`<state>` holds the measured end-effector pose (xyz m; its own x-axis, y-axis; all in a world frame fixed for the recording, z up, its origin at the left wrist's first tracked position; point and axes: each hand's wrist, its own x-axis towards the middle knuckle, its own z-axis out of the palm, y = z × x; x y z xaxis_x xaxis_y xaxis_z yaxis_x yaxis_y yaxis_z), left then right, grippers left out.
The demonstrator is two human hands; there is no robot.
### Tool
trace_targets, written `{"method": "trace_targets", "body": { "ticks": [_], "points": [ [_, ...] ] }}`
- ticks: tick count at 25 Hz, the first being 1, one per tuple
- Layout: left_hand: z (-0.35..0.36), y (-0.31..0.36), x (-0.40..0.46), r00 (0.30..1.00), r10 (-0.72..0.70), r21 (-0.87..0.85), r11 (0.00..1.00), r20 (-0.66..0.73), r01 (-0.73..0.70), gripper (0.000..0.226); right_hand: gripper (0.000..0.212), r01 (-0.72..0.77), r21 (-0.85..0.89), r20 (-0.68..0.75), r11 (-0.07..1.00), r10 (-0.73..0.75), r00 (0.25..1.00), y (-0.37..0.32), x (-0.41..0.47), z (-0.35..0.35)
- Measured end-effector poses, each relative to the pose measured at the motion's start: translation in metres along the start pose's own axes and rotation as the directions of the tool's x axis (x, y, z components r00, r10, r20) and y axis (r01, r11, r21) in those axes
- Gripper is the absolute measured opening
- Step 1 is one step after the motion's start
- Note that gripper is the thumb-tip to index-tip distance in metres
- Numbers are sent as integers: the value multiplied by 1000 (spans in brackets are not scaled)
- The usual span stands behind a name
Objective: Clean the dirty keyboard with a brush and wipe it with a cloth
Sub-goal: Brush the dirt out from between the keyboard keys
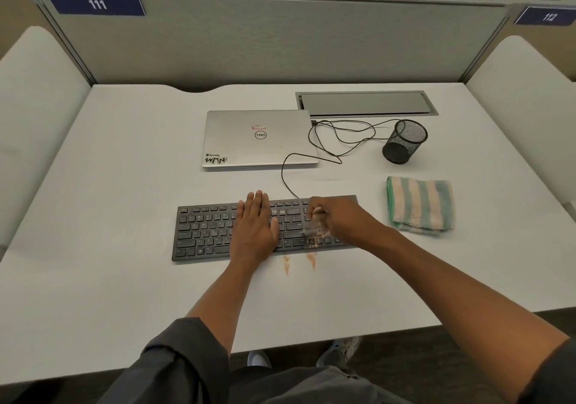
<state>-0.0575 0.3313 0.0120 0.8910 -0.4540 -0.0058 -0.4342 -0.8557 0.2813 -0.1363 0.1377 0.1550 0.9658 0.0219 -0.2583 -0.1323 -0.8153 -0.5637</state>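
Observation:
A black keyboard [205, 232] lies across the middle of the white desk. My left hand [255, 226] rests flat on its central keys, fingers straight. My right hand [336, 216] grips a brush [313, 232] over the right part of the keyboard; the brush is blurred, bristles down on the keys. Orange-brown crumbs [311, 260] sit on the keys under the brush and in two streaks on the desk just in front of the keyboard. A folded green-and-cream striped cloth [419, 205] lies to the right of the keyboard.
Behind the keyboard sits a shut silver laptop [258, 138], with the keyboard's black cable [336, 135] looped beside it. A black mesh pen cup [404, 141] stands at the back right, near a grey cable hatch [364, 103]. Partition walls [274, 39] enclose the desk [109, 185].

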Motion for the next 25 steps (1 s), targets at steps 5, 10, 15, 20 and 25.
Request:
{"method": "trace_targets", "body": {
  "ticks": [5, 10, 15, 20, 25],
  "points": [
    [0, -1, -1, 1000, -2, -2, 1000, -8, 2, 75, 39, -25, 47, -48, 999, 27, 998, 2, 6, -8],
    [-1, 1, -1, 1000, -4, -3, 1000, 0, 4, 72, 27, -6, 31, -31, 999, 7, 999, 2, 1, -1],
    [-1, 0, -1, 1000, 2, -7, 1000, -7, -2, 78, 21, -13, 44, -84, 999, 17, 996, 0, 2, -6],
    [-1, 1, -1, 1000, 3, -12, 1000, -8, -3, 79, 30, -24, 18, -127, 1000, 26, 992, -4, 2, 15],
    [-1, 0, -1, 1000, 4, -6, 1000, -13, -4, 77, 23, -117, 37, -175, 992, 121, 977, -3, 3, 18]
  ]
}}
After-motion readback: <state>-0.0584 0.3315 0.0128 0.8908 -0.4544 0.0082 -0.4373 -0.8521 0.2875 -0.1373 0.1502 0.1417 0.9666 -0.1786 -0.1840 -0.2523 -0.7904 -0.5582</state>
